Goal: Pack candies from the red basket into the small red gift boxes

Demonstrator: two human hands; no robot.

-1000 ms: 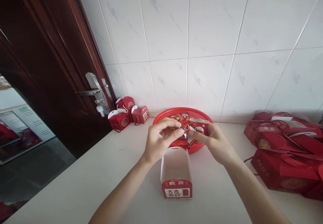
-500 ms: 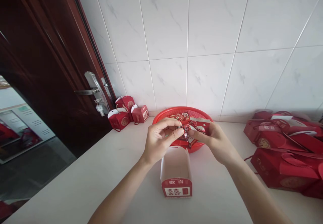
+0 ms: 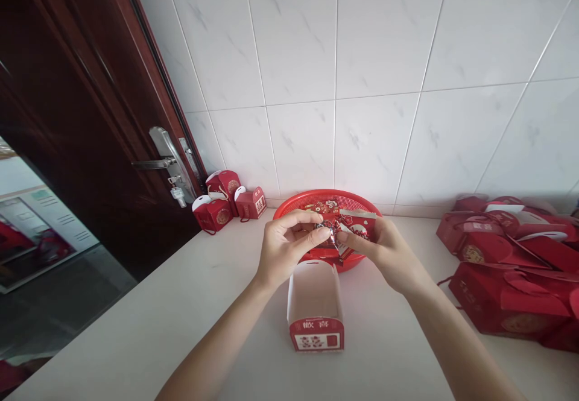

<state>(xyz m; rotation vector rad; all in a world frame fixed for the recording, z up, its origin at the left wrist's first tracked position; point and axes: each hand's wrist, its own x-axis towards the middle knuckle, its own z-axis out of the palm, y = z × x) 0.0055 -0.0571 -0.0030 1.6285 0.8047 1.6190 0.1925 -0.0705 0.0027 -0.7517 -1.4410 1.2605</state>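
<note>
My left hand [image 3: 289,241] pinches a small shiny wrapped candy [image 3: 332,232] between thumb and fingers. Close beside it, my right hand [image 3: 384,247] is closed on a red-and-white snack packet [image 3: 357,223], its thumb tip near the candy. Both hands are above the near side of a red plastic basket [image 3: 289,201], in which several red packets [image 3: 323,207] lie. Just below the hands stands an open-topped red-and-white box [image 3: 315,295] with Chinese characters on its front. Its visible inside shows bare white card.
Three small red gift boxes [image 3: 216,213] stand at the back left by a dark wooden door [image 3: 90,87]. Many red boxes [image 3: 506,298] are piled on the right of the white table [image 3: 181,304]. A tiled wall [image 3: 375,57] rises behind.
Almost nothing has moved. The fingers of my left hand have shifted slightly around the candy, and the view has tilted a little.
</note>
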